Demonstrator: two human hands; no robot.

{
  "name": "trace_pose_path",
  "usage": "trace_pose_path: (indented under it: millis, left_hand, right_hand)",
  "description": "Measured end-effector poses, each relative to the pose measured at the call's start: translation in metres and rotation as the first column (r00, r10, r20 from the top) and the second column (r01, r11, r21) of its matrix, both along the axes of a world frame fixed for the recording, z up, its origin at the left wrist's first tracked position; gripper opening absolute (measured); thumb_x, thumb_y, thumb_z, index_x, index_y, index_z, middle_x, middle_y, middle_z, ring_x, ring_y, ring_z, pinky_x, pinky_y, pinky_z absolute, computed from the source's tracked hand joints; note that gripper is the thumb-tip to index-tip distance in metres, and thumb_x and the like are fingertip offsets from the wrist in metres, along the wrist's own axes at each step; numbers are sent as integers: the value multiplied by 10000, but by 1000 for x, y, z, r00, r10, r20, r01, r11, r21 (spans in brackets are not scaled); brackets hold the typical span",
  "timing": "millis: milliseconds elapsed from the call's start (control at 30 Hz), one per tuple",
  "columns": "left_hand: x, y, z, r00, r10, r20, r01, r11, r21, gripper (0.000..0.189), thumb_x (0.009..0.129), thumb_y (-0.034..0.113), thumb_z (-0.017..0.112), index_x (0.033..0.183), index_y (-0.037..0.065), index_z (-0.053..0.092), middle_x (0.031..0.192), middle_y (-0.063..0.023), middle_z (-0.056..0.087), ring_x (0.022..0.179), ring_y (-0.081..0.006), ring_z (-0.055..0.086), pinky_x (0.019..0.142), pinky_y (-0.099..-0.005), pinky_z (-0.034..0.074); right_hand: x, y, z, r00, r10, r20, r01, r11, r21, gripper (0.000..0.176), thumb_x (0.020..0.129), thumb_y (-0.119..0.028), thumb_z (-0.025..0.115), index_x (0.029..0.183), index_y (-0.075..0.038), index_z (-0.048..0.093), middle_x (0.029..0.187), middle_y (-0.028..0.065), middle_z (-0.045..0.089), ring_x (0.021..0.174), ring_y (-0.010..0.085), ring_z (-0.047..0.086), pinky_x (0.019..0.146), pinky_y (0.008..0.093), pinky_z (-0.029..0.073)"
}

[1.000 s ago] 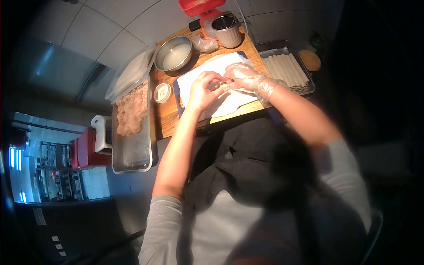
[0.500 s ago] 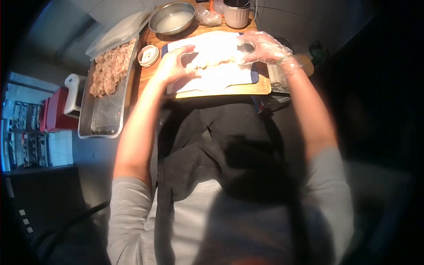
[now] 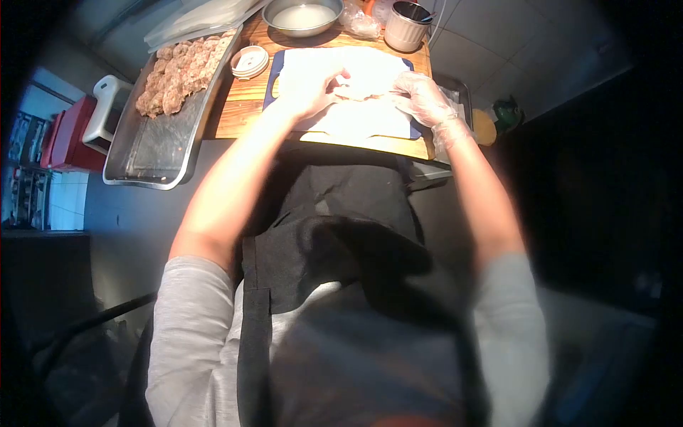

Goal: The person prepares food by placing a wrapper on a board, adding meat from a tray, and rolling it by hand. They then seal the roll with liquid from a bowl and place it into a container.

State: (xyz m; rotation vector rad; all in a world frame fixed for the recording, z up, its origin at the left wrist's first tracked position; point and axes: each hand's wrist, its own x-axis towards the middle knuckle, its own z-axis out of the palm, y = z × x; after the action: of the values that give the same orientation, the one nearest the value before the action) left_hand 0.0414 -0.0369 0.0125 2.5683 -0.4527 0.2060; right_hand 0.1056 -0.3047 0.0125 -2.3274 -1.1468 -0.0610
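A thin white wrapper sheet (image 3: 359,117) lies on a blue cutting mat (image 3: 273,80) on a wooden board (image 3: 242,107). My left hand (image 3: 307,84) is bare and curls over the sheet's left part, fingers bent on it. My right hand (image 3: 425,98) wears a clear plastic glove and presses on the sheet's right edge. Between the two hands the sheet is folded up into a low roll (image 3: 363,89). Whatever is inside the fold is hidden.
A long metal tray (image 3: 153,153) with minced filling (image 3: 181,67) stands left of the board. Behind are a small stack of lids (image 3: 250,62), a steel bowl of liquid (image 3: 302,16), a metal cup (image 3: 407,25), a crumpled bag (image 3: 358,25). A dark tray (image 3: 462,89) lies right.
My hands have come closer together on the sheet and folded it over the line of filling that lay bare half a second ago. The view has tilted further down.
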Motion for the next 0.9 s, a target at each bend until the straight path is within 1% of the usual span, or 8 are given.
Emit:
trace_pose_path:
  millis: [133, 233, 333, 467, 600, 733, 833, 900]
  left_hand:
    - [-9, 25, -3, 999, -51, -2, 49, 975, -215, 430, 781, 125, 747, 1184, 121, 598, 981, -44, 699, 985, -154, 666, 867, -333, 514]
    - [-10, 36, -9, 992, -22, -128, -18, 952, -306, 464, 765, 142, 764, 1193, 103, 589, 1026, -76, 690, 997, -162, 666, 869, -346, 525]
    - [-12, 30, -15, 995, -74, 64, 95, 884, -458, 499, 736, 182, 789, 1188, 103, 594, 1056, -85, 684, 1004, -173, 664, 850, -344, 534]
    - [-9, 18, -6, 999, -47, -11, 40, 931, -362, 456, 726, 254, 791, 1130, 116, 630, 1039, -69, 686, 992, -193, 659, 838, -341, 538]
    - [-16, 10, -3, 997, 43, 63, -24, 961, -277, 346, 770, 169, 751, 1080, 79, 627, 1029, -78, 645, 962, -189, 644, 831, -317, 531]
    - [-7, 21, -20, 992, -70, 100, 96, 956, -278, 256, 799, 132, 741, 1011, 39, 632, 1012, -83, 647, 916, -166, 645, 801, -303, 531]
    - [-10, 21, -15, 1000, -20, -18, 12, 934, -356, 206, 808, 107, 740, 971, 26, 642, 941, -81, 672, 867, -147, 644, 773, -297, 530]
    - [-24, 21, 6, 998, -24, -53, -1, 905, -425, 176, 820, 78, 730, 964, 23, 646, 892, -73, 683, 835, -135, 641, 760, -287, 528]
  right_hand:
    - [-9, 1, 7, 1000, -22, -6, 22, 999, 45, 246, 766, -248, 748, 891, -57, 656, 839, 123, 635, 800, 269, 612, 720, 376, 483]
    - [-4, 3, 4, 996, -19, 88, 24, 999, -48, 246, 764, -148, 744, 973, -41, 673, 911, 110, 625, 802, 250, 600, 739, 331, 488]
    - [-21, 27, 19, 927, -10, 375, 53, 993, -105, 285, 766, -216, 752, 998, -66, 684, 952, 104, 645, 854, 271, 627, 760, 347, 502]
    - [-24, 74, 10, 965, -63, 254, 13, 982, 191, 378, 800, -453, 706, 1028, -152, 707, 988, 88, 675, 938, 290, 642, 823, 396, 510]
    - [-57, 88, 49, 911, -115, 396, 147, 988, -52, 336, 814, -387, 711, 1050, -149, 702, 1017, 96, 675, 932, 300, 645, 809, 390, 516]
    - [-26, 84, 16, 950, -117, 289, 88, 990, 111, 351, 822, -415, 705, 1060, -157, 714, 1022, 90, 681, 937, 292, 646, 821, 383, 513]
    - [-49, 85, 41, 912, -78, 403, 92, 996, -15, 380, 830, -460, 694, 1057, -157, 719, 1018, 91, 684, 937, 283, 649, 823, 381, 513]
    - [-36, 80, 29, 959, -87, 271, 76, 996, 52, 397, 830, -482, 690, 1056, -156, 721, 1017, 91, 686, 933, 281, 651, 821, 382, 515]
